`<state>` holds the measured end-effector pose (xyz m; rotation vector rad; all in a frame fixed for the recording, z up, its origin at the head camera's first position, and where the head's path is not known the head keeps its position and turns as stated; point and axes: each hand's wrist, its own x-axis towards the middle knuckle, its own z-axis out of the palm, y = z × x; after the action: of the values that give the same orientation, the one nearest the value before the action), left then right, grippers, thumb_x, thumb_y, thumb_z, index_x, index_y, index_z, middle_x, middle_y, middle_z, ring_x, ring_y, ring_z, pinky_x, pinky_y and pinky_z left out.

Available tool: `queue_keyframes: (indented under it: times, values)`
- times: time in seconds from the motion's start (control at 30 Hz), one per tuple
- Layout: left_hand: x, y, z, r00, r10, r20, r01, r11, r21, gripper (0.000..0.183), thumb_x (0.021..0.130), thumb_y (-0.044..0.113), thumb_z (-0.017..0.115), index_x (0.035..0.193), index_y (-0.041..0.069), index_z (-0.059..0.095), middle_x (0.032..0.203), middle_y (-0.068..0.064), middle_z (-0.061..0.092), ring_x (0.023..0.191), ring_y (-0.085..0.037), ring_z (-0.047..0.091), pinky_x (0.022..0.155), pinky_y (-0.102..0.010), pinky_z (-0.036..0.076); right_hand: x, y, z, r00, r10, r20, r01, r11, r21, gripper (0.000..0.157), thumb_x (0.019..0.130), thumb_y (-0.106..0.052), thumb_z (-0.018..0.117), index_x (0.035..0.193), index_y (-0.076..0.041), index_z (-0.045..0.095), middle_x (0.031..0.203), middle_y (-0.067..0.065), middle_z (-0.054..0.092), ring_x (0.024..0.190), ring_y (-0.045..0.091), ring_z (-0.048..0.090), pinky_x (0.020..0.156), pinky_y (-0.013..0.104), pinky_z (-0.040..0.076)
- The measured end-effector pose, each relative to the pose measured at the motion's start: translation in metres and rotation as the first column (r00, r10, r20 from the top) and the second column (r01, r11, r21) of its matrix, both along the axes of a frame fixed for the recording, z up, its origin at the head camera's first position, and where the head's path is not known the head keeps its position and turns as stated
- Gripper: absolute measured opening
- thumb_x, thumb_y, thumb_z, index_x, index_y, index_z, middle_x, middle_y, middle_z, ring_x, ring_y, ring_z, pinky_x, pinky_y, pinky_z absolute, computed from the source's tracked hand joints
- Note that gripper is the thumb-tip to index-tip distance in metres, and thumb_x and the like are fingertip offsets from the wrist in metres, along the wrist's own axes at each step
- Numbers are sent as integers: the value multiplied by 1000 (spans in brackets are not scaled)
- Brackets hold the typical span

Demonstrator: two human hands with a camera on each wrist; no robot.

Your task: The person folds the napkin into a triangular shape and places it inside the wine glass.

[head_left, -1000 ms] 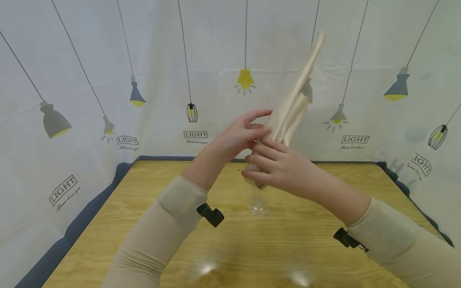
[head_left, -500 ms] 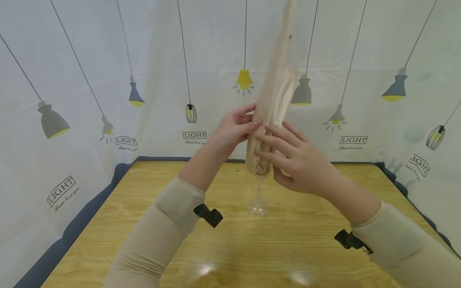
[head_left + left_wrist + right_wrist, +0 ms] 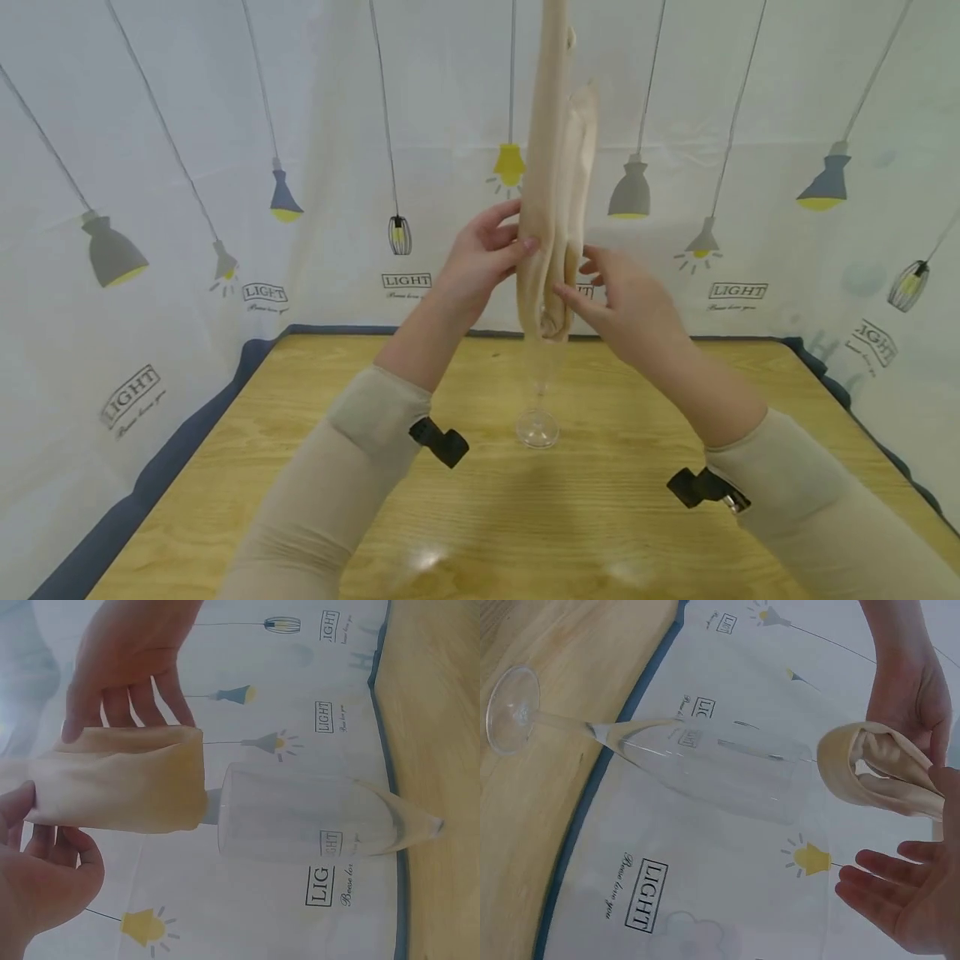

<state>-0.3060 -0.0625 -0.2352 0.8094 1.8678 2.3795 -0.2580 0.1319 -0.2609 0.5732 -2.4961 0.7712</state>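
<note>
A beige folded cloth napkin (image 3: 551, 225) stands upright in mid-air, its top end cut off by the head view's edge. My left hand (image 3: 480, 262) pinches its left side, thumb in front and fingers behind. On its right side my right hand (image 3: 630, 292) touches it with the thumb, the fingers loosely extended and spread in the right wrist view. Below is a clear champagne flute (image 3: 300, 814), its foot (image 3: 537, 429) on the wooden table. A small gap separates the rolled lower end (image 3: 844, 765) from the flute's rim in both wrist views.
The wooden table (image 3: 450, 517) reaches back to a dark blue edge (image 3: 345, 330). A pale curtain (image 3: 450, 100) printed with hanging lamps surrounds its back and sides. Black camera mounts (image 3: 438, 442) sit on both wrists.
The napkin has swung from leaning right to upright, and its lower end has risen. My right fingers have come off its front; the left hand has moved slightly up and left.
</note>
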Motion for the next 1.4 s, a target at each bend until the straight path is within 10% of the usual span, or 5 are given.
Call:
queue_keyframes:
  times: [0.13, 0.53, 1.4]
  values:
    - [-3, 5, -1, 1000, 13, -25, -12, 1000, 19, 48, 92, -6, 61, 138, 4, 50, 122, -23, 62, 110, -29, 61, 94, -38, 47, -9, -5, -11, 992, 37, 122, -33, 999, -34, 62, 91, -49, 64, 133, -7, 49, 116, 11, 63, 101, 31, 62, 79, 46, 52]
    - [-12, 10, -9, 998, 61, 0, -61, 998, 23, 45, 91, -9, 61, 134, 2, 53, 120, -22, 63, 108, -26, 62, 93, -36, 47, -24, -25, -40, 1000, 17, -12, -19, 978, -209, 51, 80, -24, 82, 115, 1, 54, 95, 13, 61, 79, 27, 58, 66, 41, 48]
    - [-24, 14, -30, 998, 48, 41, -47, 999, -24, 43, 93, -6, 60, 134, 2, 53, 118, -22, 64, 100, -21, 63, 92, -35, 47, -18, -41, -63, 988, -151, 43, 157, 942, -298, 43, 82, -33, 79, 105, -5, 57, 86, 6, 59, 73, 23, 55, 62, 37, 44]
